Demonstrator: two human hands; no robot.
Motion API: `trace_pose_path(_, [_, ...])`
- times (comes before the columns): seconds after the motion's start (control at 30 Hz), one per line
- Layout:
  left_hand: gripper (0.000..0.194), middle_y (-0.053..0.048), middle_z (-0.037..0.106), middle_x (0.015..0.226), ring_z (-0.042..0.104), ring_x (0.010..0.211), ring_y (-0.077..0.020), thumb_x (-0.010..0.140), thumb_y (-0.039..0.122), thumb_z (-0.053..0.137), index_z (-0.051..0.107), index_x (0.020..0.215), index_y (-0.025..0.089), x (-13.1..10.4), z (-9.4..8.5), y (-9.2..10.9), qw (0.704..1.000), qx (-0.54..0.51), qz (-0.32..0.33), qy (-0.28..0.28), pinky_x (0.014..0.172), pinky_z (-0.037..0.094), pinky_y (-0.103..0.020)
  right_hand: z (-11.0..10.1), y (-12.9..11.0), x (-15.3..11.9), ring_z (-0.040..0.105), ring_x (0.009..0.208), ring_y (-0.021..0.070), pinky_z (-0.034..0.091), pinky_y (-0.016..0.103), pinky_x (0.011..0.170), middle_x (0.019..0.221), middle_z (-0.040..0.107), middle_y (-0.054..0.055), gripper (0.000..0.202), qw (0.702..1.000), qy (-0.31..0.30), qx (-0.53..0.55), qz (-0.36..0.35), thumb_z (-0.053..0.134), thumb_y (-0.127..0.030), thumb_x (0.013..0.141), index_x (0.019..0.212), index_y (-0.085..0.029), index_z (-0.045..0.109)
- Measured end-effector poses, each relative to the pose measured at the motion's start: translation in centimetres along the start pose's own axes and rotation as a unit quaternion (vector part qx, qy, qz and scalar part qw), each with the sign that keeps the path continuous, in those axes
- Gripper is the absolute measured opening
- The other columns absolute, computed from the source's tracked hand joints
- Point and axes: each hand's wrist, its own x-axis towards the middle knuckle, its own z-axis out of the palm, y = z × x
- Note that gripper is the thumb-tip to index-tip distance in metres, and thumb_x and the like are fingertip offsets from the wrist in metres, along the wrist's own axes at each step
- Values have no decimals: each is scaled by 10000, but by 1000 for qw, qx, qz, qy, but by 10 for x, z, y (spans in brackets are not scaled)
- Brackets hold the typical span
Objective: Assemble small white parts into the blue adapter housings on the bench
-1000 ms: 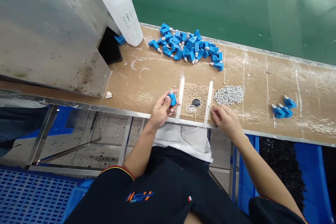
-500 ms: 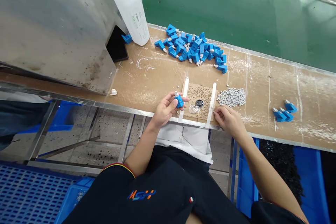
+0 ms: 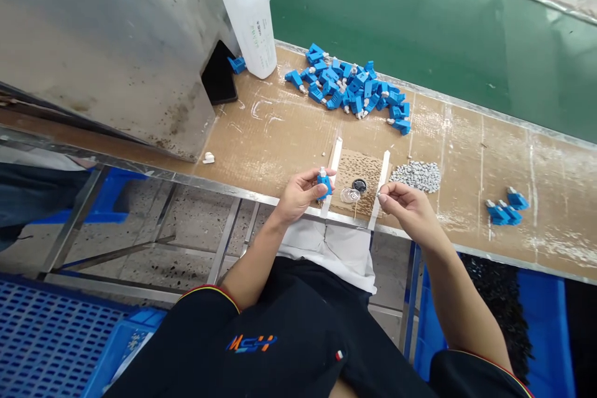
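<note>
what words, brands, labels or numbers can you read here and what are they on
"MSH": orange and blue letters on the dark shirt; stylised, so this reading is uncertain.
Label on the white bottle: a few lines of print, too small and blurred to read.
Blue part in the left hand: no text can be made out.

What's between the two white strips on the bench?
Head view: a speckled cardboard patch, with a black round piece, a clear round piece and a thin stick.
</note>
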Motion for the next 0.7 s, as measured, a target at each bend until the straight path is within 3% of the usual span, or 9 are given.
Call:
trace_pose_path(0.2, [620,-36,751,770,655,559,-107,670,638,909,756,1024,152,-2,-1,-1,999,26,-27,0,496,503,-209,2,-5,2,462,570,126,384,258,528,638,527,-15,435,1000,-14,-12,11,723,-630,863,792,-213,619])
trace_pose_path(0.33, [643,-31,749,753,550,446,-61,656,644,914,766,1029,141,-1,0,-1,1000,7,-15,14,385,413,-181,6,-8,3,534,609,150,431,278,573,688,592,8,277,991,12,-118,-69,660,-471,924,804,-228,602])
trace_pose_path(0.5, [617,-36,756,817,589,530,-61,696,607,910,787,1102,159,4,1,-6,999,-27,21,18,487,493,-194,9,-12,8,575,653,166,437,283,633,738,620,22,132,920,-14,-332,-208,536,-239,956,828,-233,568])
trace_pose_path(0.7, [638,-38,756,882,626,581,-74,722,590,901,770,1175,160,4,-3,-10,1000,-25,13,3,520,507,-203,15,-15,19,598,667,185,408,285,629,767,652,49,160,848,-62,-473,-229,497,-217,978,840,-214,578])
